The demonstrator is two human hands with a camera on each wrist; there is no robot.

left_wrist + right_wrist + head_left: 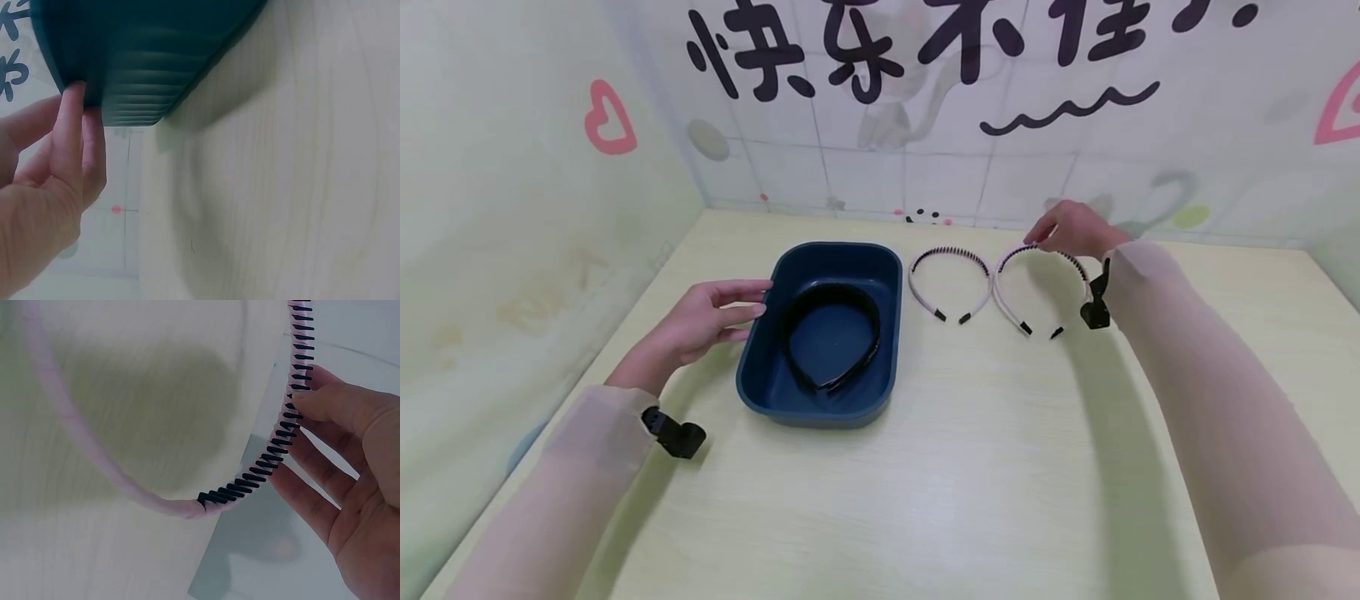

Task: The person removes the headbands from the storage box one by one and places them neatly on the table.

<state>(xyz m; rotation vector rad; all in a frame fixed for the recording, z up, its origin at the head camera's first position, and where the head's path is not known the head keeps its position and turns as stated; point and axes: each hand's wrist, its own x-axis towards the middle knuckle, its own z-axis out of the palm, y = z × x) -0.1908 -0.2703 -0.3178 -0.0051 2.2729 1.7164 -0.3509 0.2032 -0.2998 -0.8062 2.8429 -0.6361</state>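
Observation:
My right hand [1075,229] pinches the top of a pale pink headband [112,469] with black comb teeth between thumb and fingers. That headband's two black-tipped ends point toward me in the head view. A similar headband [917,287] lies just left of it on the table. On the left, my left hand [703,321] touches the side of a dark blue bin [820,417], its fingers extended with the fingertips at the rim. Inside the bin lie black headbands [874,329], close together and overlapping.
The pale wood-look table [970,483] spreads under everything. A printed backdrop [865,175] with dark characters rises behind its far edge, and another panel [512,208] stands along the left side. Both wrists carry small black cameras.

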